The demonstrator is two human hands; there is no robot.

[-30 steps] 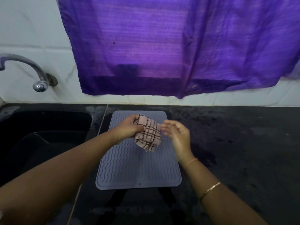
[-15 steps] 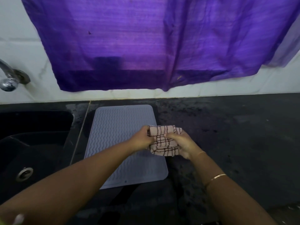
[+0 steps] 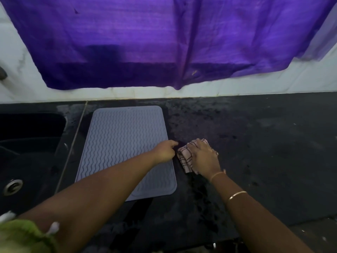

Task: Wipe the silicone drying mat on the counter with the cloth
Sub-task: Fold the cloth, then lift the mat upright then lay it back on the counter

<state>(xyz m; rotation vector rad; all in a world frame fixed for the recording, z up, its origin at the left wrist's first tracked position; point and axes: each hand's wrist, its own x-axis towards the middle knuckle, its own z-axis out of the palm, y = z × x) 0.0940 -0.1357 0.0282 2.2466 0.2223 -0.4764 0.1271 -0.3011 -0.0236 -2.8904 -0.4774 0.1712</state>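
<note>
Head view. The silicone drying mat (image 3: pixel 118 139), a pale grey sheet with wavy ridges, lies flat on the dark counter (image 3: pixel 264 143). The folded checked cloth (image 3: pixel 186 161) lies on the bare counter just beside the mat's right edge, level with the mat's middle and not on it.

The right hand (image 3: pixel 204 157) rests on top of the cloth with fingers straight and slightly spread, pressing it down rather than gripping it. The left hand (image 3: pixel 164 152) lies over the mat's right edge, index finger extended toward the cloth and the other fingers curled under. It holds nothing that can be seen.

Handling, as judged: the cloth is light, soft and limp, so it will bunch unless kept folded under a flat palm or gathered by its upper layers. The mat is thin and flexible. Its ridges should drag on the cloth, and it may creep on the counter, which looks damp, so a steadying hand at one edge would help.

Room: the sink (image 3: pixel 31 136) opens to the mat's left, beyond a narrow strip of counter. The tiled wall (image 3: pixel 127 93) and the purple curtain (image 3: pixel 164 42) close off the mat's far side. Wide counter extends to the mat's right. Strokes have most freedom toward the right and near sides.
</note>
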